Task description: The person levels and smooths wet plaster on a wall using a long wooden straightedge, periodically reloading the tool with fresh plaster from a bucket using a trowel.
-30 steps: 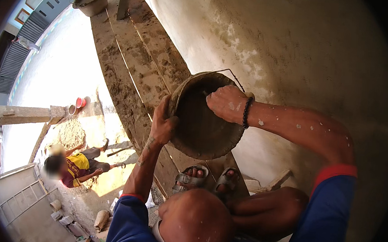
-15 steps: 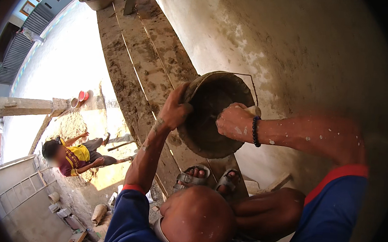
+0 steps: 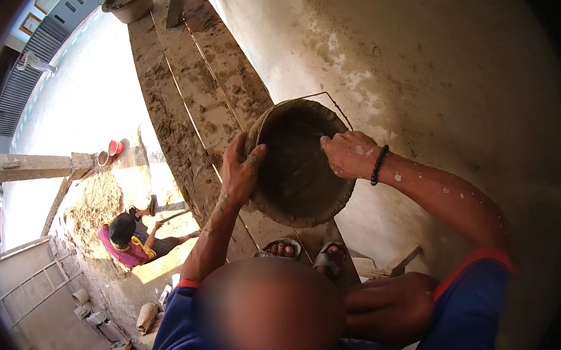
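A mortar-caked bucket (image 3: 317, 215) is tipped toward me above the planks, its thin wire handle (image 3: 337, 106) standing off the far rim. Wet grey-brown mortar (image 3: 297, 166) coats the inside. My left hand (image 3: 240, 169) grips the left rim, thumb over the edge and fingers around the outside. At the right side of the mouth, my right hand (image 3: 352, 155) is closed in a fist, a dark bead bracelet on its wrist. It is closed around a pale-handled tool whose handle showed earlier; the fist and mortar now hide it.
I squat on mortar-spattered scaffold planks (image 3: 191, 97) beside a plastered wall (image 3: 442, 89). A basin (image 3: 133, 2) and wooden post (image 3: 177, 2) stand at the far end. Below left are a person (image 3: 126, 236), a wooden beam (image 3: 27, 167), a red pail (image 3: 115, 147) and a ladder (image 3: 35, 281).
The bucket has shifted slightly left and its mouth shows more. My right hand has moved up toward the far right rim, and the tool's handle no longer shows. The person below has bent down.
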`<state>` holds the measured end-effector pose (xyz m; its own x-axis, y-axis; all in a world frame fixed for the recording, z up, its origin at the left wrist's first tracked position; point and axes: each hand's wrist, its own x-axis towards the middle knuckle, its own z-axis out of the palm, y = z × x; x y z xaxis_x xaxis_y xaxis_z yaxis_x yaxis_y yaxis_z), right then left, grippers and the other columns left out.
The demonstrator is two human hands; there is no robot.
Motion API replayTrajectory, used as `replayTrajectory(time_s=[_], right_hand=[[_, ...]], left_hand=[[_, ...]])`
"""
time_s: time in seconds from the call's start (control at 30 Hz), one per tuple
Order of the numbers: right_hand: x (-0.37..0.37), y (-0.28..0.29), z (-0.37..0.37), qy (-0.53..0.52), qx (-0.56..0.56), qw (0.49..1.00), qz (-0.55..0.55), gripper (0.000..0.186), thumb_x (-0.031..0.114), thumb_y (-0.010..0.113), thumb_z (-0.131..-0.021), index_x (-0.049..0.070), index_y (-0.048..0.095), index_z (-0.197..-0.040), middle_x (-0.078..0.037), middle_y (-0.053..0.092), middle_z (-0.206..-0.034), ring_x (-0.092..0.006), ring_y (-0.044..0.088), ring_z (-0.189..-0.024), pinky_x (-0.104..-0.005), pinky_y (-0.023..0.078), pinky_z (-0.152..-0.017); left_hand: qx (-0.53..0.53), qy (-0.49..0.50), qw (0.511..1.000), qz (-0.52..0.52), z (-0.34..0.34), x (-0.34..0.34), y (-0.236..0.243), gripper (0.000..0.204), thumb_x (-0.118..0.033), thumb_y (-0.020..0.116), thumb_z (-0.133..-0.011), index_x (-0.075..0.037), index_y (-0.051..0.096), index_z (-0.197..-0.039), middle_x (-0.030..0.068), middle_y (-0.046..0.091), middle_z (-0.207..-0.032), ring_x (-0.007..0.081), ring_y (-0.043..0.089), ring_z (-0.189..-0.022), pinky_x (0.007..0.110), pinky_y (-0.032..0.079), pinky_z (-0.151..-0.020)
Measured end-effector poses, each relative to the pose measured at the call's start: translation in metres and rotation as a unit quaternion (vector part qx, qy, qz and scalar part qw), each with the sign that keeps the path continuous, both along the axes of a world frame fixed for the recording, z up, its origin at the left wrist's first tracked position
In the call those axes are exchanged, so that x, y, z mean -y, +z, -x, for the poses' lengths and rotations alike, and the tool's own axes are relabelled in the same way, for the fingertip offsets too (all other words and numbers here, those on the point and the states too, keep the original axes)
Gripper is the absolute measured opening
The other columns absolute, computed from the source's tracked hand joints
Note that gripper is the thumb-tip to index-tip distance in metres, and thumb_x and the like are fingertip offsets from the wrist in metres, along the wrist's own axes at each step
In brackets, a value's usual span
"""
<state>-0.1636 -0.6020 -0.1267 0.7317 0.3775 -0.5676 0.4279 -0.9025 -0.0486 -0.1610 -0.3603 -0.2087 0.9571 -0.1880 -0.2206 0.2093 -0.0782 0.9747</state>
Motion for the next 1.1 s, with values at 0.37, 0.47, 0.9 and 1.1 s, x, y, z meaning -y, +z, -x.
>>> replayTrajectory(time_s=[0.37, 0.47, 0.9, 1.1], right_hand=[[0.013, -0.035, 0.002, -0.042, -0.172, 0.979, -0.105, 0.033, 0.015, 0.056, -0.071, -0.002, 0.056, -0.099, -0.022, 0.062, -0.087, -0.0407, 0.06, -0.089, -0.0467, 0.05, -0.079], [0.012, -0.03, 0.003, -0.021, -0.208, 0.972, -0.103, 0.035, 0.016, 0.056, -0.07, -0.002, 0.057, -0.1, -0.022, 0.062, -0.09, -0.0403, 0.06, -0.089, -0.0461, 0.05, -0.079], [0.0, 0.006, 0.035, -0.179, -0.329, 0.909, -0.185, 0.033, 0.019, 0.059, -0.075, -0.003, 0.053, -0.099, -0.013, 0.06, -0.071, -0.0224, 0.059, -0.054, -0.0357, 0.05, -0.053], [-0.003, 0.056, 0.017, -0.017, -0.03, 0.995, -0.089, 0.02, 0.016, 0.055, -0.08, 0.001, 0.052, -0.093, -0.018, 0.059, -0.076, -0.0316, 0.061, -0.068, -0.0432, 0.048, -0.06]], left_hand=[[0.069, 0.077, 0.995, 0.002, 0.028, 0.003, 0.018, 0.039, -0.018, 0.06, -0.083, 0.007, 0.052, -0.111, 0.0158, 0.061, -0.099, 0.0205, 0.057, -0.092, 0.032, 0.044, -0.083], [0.069, 0.087, 0.994, -0.002, 0.032, 0.004, 0.015, 0.041, -0.019, 0.06, -0.083, 0.008, 0.052, -0.113, 0.0151, 0.061, -0.101, 0.0195, 0.056, -0.093, 0.031, 0.043, -0.084], [0.076, 0.073, 0.994, 0.007, 0.025, 0.004, 0.014, 0.039, -0.019, 0.059, -0.083, 0.008, 0.053, -0.111, 0.0142, 0.061, -0.1, 0.019, 0.057, -0.092, 0.032, 0.044, -0.083], [0.059, 0.077, 0.995, 0.032, 0.024, -0.001, 0.013, 0.039, -0.019, 0.06, -0.084, 0.007, 0.052, -0.111, 0.0145, 0.061, -0.098, 0.0191, 0.056, -0.09, 0.032, 0.044, -0.082]])
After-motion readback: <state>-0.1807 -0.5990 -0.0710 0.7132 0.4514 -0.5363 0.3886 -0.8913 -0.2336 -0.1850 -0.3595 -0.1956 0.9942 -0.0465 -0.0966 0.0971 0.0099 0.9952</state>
